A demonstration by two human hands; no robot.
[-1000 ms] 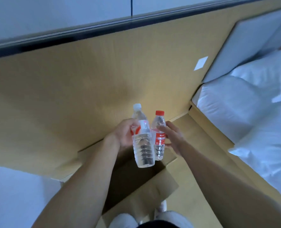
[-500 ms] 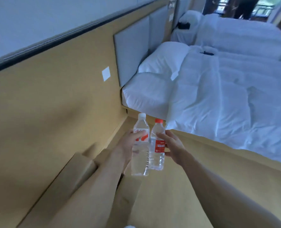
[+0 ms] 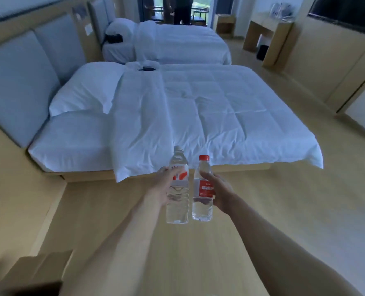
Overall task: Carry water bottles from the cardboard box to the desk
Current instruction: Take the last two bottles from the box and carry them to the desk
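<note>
My left hand grips a clear water bottle with a white cap around its label. Beside it, my right hand grips a shorter clear bottle with a red cap and a red label. Both bottles stand upright and side by side, held out in front of me above the wooden floor. The cardboard box shows blurred at the bottom left corner, behind my left arm. A wooden desk stands far off at the upper right against the wall.
A white bed lies straight ahead, a second bed behind it. A person stands at the far doorway. Wooden floor runs to the right between the bed's foot and the wall cabinets.
The view has swung right from the wall and box to the room with the beds. Both hands keep their bottles, which now stand slightly further apart.
</note>
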